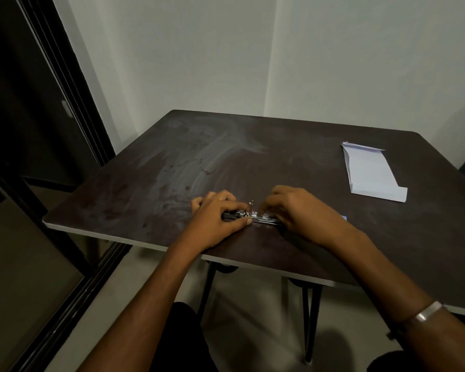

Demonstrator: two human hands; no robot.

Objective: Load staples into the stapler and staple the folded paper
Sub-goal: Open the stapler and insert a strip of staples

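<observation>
A stapler (254, 217) lies flat and opened out on the dark table (253, 157), near its front edge. Its metal channel shows between my hands, and a small metal part stands upright from it. My left hand (220, 216) holds the stapler's left end, thumb and fingers around it. My right hand (301, 210) rests on the right end with its fingertips bent down onto the metal channel; whether they hold staples is hidden. The folded white paper (371, 173) lies flat at the far right of the table, away from both hands.
A small blue item (344, 217) peeks out just right of my right hand. White walls stand behind the table and a dark door frame (65, 103) to the left. A metal bracelet (427, 311) is on my right wrist. Black table legs show below the front edge.
</observation>
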